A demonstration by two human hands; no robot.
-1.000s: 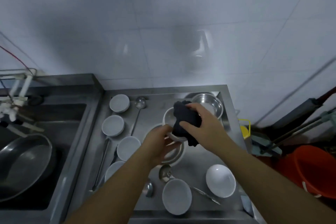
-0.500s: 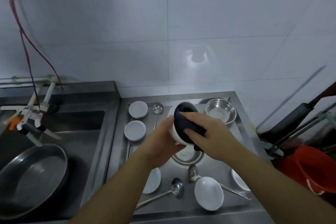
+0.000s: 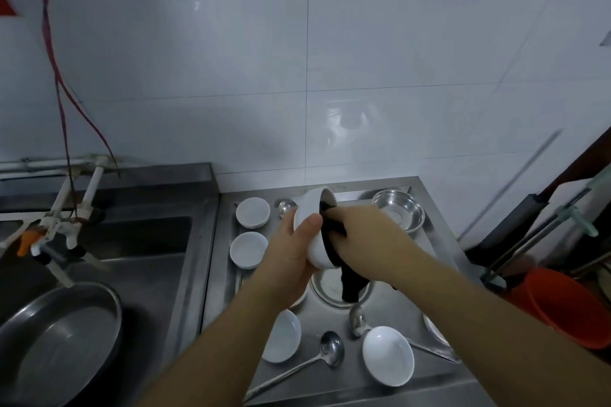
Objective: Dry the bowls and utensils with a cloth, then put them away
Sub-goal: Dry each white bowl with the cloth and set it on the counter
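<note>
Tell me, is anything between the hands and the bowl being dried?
Only the cloth: the right hand presses it into the bowl. The left hand grips the bowl's outside bare.

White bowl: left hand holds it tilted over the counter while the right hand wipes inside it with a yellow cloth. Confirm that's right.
Not quite: the cloth is dark, not yellow, as the head view shows. The left hand does hold the white bowl tilted over the counter while the right hand wipes inside it.
</note>
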